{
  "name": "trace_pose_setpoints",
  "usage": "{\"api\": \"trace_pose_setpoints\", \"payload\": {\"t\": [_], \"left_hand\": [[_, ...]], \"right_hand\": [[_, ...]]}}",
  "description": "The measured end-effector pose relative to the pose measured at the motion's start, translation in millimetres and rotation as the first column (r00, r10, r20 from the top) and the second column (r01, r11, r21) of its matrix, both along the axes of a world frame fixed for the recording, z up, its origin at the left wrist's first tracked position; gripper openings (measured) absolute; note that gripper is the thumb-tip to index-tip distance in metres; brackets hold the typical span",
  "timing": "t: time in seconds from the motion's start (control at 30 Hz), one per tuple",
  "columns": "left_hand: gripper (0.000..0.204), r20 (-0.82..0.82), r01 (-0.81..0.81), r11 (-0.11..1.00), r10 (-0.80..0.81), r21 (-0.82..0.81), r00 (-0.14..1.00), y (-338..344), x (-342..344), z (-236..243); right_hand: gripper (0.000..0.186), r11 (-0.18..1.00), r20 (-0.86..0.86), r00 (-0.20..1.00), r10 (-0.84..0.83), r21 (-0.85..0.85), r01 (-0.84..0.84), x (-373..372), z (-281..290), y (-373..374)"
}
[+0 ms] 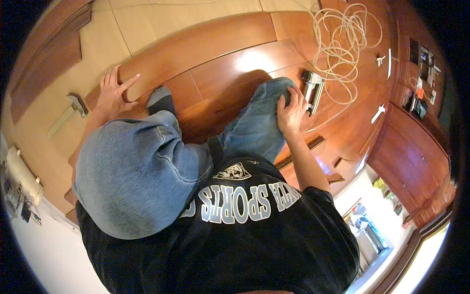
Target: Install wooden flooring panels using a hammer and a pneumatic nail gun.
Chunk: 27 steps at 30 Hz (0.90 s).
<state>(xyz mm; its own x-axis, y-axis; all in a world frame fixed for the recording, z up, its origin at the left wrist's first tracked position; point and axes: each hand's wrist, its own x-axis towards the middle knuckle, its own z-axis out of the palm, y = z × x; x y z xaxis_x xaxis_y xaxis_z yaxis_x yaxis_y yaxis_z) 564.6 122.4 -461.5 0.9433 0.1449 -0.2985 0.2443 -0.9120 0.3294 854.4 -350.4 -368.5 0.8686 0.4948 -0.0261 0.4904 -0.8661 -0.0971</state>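
Note:
My left hand (115,91) rests with spread fingers on a reddish-brown wooden floorboard (205,34), just left of my dark sock (159,100). A hammer (77,105) with a pale handle lies to its left on the light tan surface (49,98). My right hand (292,110) rests on my bent knee in jeans (259,115), fingers apart and slightly curved. Right beside it, a black and silver nail gun (312,93) lies on the boards.
A tangled pale hose (345,39) spreads across the boards at the upper right. Loose boards (49,59) lie at the upper left. A wooden cabinet (406,161) with assorted items stands at the right. A cream cylindrical object (24,174) is by the white wall (44,245) at the left.

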Motion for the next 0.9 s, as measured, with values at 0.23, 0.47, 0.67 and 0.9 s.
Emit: {"api": "trace_pose_setpoints", "payload": {"t": [0.23, 0.47, 0.67, 0.9], "left_hand": [[0.098, 0.052, 0.001, 1.000, -0.002, 0.019, 0.999, -1, -3, -27], [0.096, -0.047, 0.003, 0.995, 0.002, 0.105, 0.999, 2, 8, -7], [0.097, -0.080, 0.020, 0.993, -0.011, 0.117, 0.997, -9, 5, -4], [0.096, -0.036, 0.015, 0.999, -0.014, 0.030, 0.999, -10, 7, -27]], "right_hand": [[0.039, 0.999, -0.021, 0.999, 0.041, -0.032, -0.042, 3, 2, 5], [0.041, 0.997, -0.002, 0.999, 0.041, -0.073, -0.041, 1, -2, 9], [0.043, 0.997, 0.006, 0.999, 0.040, -0.062, -0.040, -2, -5, 14], [0.040, 0.968, 0.017, 0.987, 0.163, -0.196, -0.156, 6, -10, 16]]}}
